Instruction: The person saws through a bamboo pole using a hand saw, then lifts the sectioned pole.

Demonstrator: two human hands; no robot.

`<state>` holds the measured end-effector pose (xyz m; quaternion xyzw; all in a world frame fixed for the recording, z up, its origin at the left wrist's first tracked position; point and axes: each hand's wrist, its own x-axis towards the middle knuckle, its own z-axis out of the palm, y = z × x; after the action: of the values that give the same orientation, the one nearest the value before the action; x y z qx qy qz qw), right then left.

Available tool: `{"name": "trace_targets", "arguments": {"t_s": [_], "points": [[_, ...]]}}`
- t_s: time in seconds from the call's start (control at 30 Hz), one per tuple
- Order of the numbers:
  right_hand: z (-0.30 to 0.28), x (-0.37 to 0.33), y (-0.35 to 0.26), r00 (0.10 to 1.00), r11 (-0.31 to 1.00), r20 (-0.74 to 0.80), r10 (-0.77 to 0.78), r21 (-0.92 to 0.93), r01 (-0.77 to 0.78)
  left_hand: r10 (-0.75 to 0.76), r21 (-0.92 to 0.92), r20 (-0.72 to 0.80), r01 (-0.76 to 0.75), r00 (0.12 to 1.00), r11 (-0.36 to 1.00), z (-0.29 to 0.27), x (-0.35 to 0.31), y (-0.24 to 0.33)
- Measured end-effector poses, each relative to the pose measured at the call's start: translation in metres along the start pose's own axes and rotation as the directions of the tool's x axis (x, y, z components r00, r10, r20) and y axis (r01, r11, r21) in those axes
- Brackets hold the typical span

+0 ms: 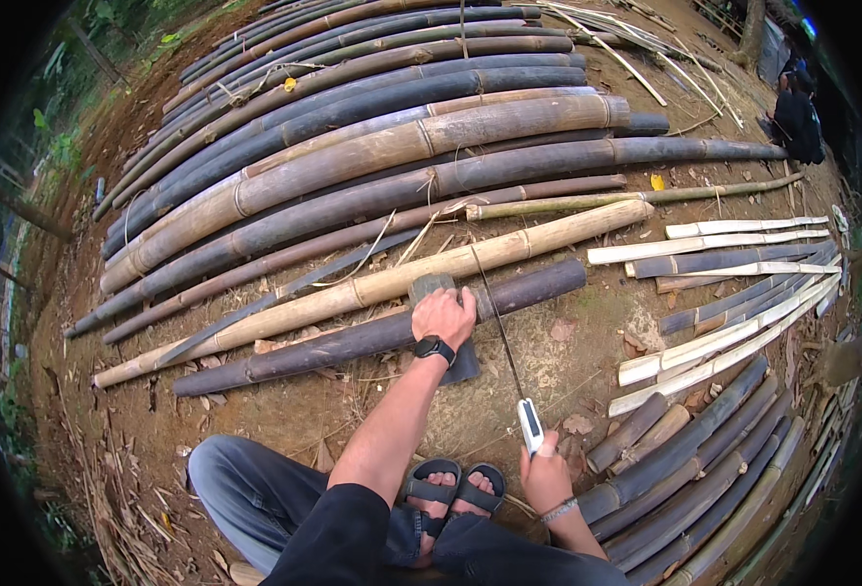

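- Two feet in dark sandals [453, 493] are sitting at six o'clock on bare brown earth, outdoors, with dry leaves and bamboo scraps lying about and greenery showing toward nine o'clock.
- The right hand [546, 479] is closing around the white handle of a tape measure [529, 426]; its thin blade is running up toward twelve o'clock, crossing one dark bamboo pole [372, 337] and one pale bamboo pole [382, 283].
- The left hand [442, 315], wearing a black wristwatch [435, 348], is pressing palm-down with fingers curled onto the dark pole at the picture's centre; whether it is gripping anything beneath, I cannot tell.
- The dark pole's long axis is running from eight o'clock to two o'clock, parallel to the pale one just beyond it.
- Many more poles are lying stacked toward twelve o'clock; split bamboo strips [734, 254] are lying at three o'clock.
- One person in dark clothing [799, 117] is crouching at two o'clock.
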<state>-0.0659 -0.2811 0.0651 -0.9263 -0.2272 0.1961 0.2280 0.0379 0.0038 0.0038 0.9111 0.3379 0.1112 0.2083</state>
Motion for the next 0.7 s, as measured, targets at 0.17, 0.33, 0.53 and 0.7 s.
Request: {"name": "trace_targets", "arguments": {"t_s": [0.17,0.33,0.53,0.7], "points": [[0.008,0.077,-0.016,1.000,1.000,0.027,0.010,0.012,-0.010,-0.046,0.003,0.074,0.046,0.996,0.999,-0.001,0.008,-0.002],[0.006,0.008,0.007,1.000,0.999,-0.020,-0.008,0.049,0.009,-0.011,-0.010,0.012,0.011,1.000,1.000,0.002,0.008,-0.002],[0.010,0.091,-0.019,1.000,1.000,0.009,-0.011,-0.003,0.011,-0.078,0.005,0.146,0.078,0.986,0.997,-0.009,0.018,0.001],[0.006,0.029,-0.010,0.997,0.998,-0.071,-0.027,-0.056,0.023,-0.030,-0.038,0.040,0.032,0.999,0.999,-0.002,0.006,-0.001]]}}
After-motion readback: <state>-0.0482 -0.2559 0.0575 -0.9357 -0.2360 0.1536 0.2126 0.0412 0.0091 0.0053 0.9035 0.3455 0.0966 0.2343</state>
